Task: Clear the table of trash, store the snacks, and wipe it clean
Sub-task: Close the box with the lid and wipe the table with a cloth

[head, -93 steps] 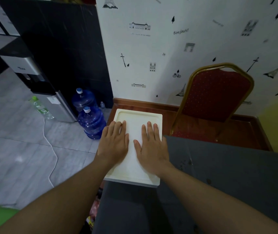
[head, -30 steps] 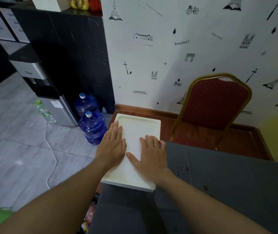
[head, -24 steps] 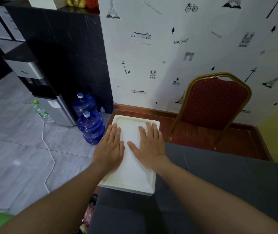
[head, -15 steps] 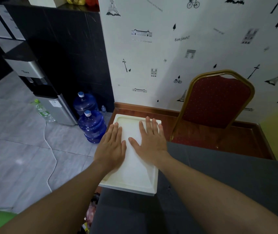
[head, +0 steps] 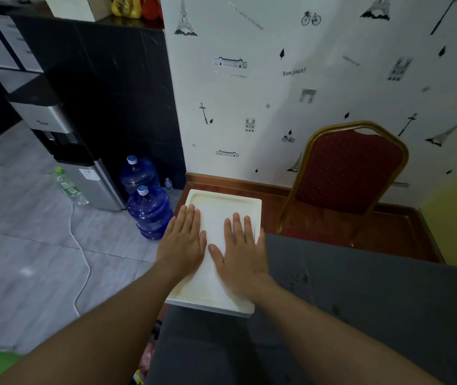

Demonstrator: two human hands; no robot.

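A white rectangular tray-like surface with a raised rim lies in front of me, partly over the left end of a dark grey table. My left hand rests flat on its left side, fingers together and extended. My right hand lies flat on its right side, fingers slightly spread. Neither hand holds anything. Small dark specks mark the grey table just right of my right wrist.
A red chair with a gold frame stands against the patterned wall at the right. Two blue water jugs and a water dispenser stand on the tiled floor at the left. A white cable runs across the floor. Colourful wrappers show below the table edge.
My right hand slid back toward me and to the right across the white surface. My left hand stayed nearly in place.
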